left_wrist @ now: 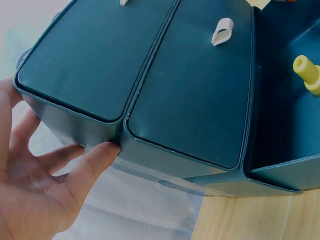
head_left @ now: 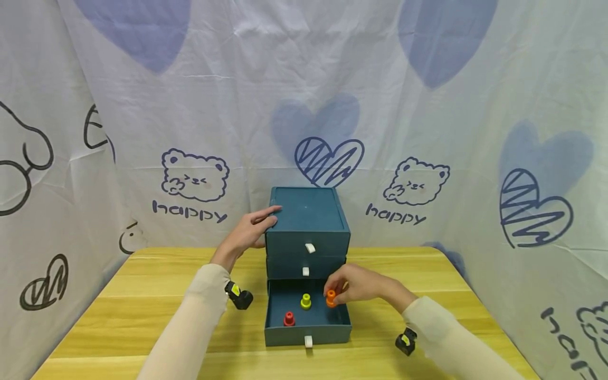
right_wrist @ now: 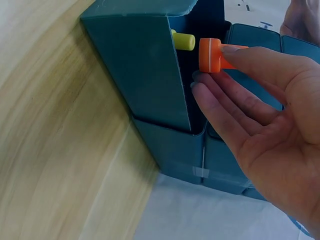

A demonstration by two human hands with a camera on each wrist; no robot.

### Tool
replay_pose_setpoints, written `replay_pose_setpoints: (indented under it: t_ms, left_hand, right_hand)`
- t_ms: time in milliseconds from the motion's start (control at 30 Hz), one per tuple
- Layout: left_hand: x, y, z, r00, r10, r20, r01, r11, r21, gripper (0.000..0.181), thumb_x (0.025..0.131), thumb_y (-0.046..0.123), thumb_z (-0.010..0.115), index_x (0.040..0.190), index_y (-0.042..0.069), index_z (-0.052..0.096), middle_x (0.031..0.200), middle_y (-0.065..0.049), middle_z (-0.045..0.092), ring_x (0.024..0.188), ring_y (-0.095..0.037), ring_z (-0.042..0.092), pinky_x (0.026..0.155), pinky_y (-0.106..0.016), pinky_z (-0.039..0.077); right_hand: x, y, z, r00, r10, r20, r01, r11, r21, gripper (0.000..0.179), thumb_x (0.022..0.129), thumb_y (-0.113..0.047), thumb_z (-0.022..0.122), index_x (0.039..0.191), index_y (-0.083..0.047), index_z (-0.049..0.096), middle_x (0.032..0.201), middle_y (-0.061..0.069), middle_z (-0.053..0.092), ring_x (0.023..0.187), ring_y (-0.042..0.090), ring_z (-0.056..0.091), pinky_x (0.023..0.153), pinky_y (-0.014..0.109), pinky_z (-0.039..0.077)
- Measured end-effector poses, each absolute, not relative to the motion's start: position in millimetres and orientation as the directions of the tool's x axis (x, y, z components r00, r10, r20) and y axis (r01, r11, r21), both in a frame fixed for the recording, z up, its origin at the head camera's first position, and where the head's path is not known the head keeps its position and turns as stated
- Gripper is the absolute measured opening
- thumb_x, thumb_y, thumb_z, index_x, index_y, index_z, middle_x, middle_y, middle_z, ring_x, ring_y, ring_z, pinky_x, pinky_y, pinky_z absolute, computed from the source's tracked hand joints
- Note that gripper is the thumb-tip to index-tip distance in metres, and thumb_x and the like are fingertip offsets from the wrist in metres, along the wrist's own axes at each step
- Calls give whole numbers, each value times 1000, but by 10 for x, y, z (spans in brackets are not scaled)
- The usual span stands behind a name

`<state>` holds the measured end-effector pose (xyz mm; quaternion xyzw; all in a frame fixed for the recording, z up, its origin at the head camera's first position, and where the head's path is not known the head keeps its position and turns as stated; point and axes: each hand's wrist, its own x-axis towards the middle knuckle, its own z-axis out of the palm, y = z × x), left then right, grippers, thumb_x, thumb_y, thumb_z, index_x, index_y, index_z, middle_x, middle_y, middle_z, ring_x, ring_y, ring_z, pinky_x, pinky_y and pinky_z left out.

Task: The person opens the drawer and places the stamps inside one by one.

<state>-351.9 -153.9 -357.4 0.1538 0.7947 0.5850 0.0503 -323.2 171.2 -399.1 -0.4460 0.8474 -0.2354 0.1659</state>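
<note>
A dark teal drawer cabinet [head_left: 306, 211] stands on the table with its bottom drawer [head_left: 309, 336] pulled out. My left hand [head_left: 247, 229] rests against the cabinet's left side and top edge; in the left wrist view its thumb [left_wrist: 95, 165] touches the side wall. Over the right part of the drawer, my right hand [head_left: 358, 284] pinches an orange stepped peg [right_wrist: 210, 55] by its narrow stem, wide base downward. Whether that base touches the drawer floor, I cannot tell. A yellow peg [head_left: 306, 301] stands mid-drawer, and a red peg [head_left: 289, 319] stands near the front left.
Above the open drawer are two shut drawers with white pull tabs [head_left: 310, 248]. The wooden table [head_left: 157, 295] extends to both sides. A white printed cloth [head_left: 304, 79] hangs behind and at the sides.
</note>
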Motion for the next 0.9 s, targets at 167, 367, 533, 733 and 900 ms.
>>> replay_pose_setpoints:
  t_ms: [167, 367, 533, 733, 900]
  left_hand:
    - [-3520, -1533, -3581, -948, 301, 99, 186, 274, 944, 51, 109, 39, 49, 159, 28, 42, 173, -9, 23, 156, -39, 29, 110, -68, 44]
    - [-3524, -1538, -3587, -947, 304, 108, 194, 268, 944, 51, 110, 39, 49, 159, 27, 42, 172, -10, 24, 156, -39, 29, 110, -68, 44]
    - [-3526, -1542, -3593, -947, 302, 106, 192, 269, 944, 51, 110, 39, 49, 159, 27, 42, 172, -11, 24, 156, -39, 29, 110, -68, 44]
    - [-3521, -1547, -3583, -944, 311, 109, 196, 263, 945, 52, 110, 38, 49, 160, 25, 41, 173, -11, 22, 157, -40, 27, 111, -70, 42]
    - [-3537, -1550, -3590, -944, 312, 103, 189, 259, 947, 52, 110, 38, 49, 160, 25, 41, 173, -11, 22, 157, -40, 27, 111, -69, 42]
  right_hand:
    - [-3232, 1661, -3988, -541, -836, -91, -686, 501, -528, 22, 90, -6, 78, 112, -3, 78, 103, 2, 79, 86, 2, 69, 84, 20, 60]
    - [-3223, 1589, -4018, -544, -830, -124, -685, 525, -505, 22, 89, -5, 78, 111, -4, 78, 102, 2, 79, 84, 1, 67, 81, 15, 58]
    - [-3214, 1526, -4065, -559, -811, -175, -666, 564, -487, 21, 88, -5, 79, 110, -6, 79, 100, -1, 78, 81, -1, 62, 79, 13, 56]
    - [-3232, 1476, -4100, -548, -813, -195, -678, 568, -466, 21, 88, -4, 80, 109, -6, 80, 99, -2, 78, 79, -2, 61, 77, 13, 56]
    - [-3240, 1447, -4106, -552, -805, -218, -669, 583, -461, 21, 87, -1, 79, 107, -7, 80, 100, -2, 78, 79, -1, 61, 77, 13, 56]
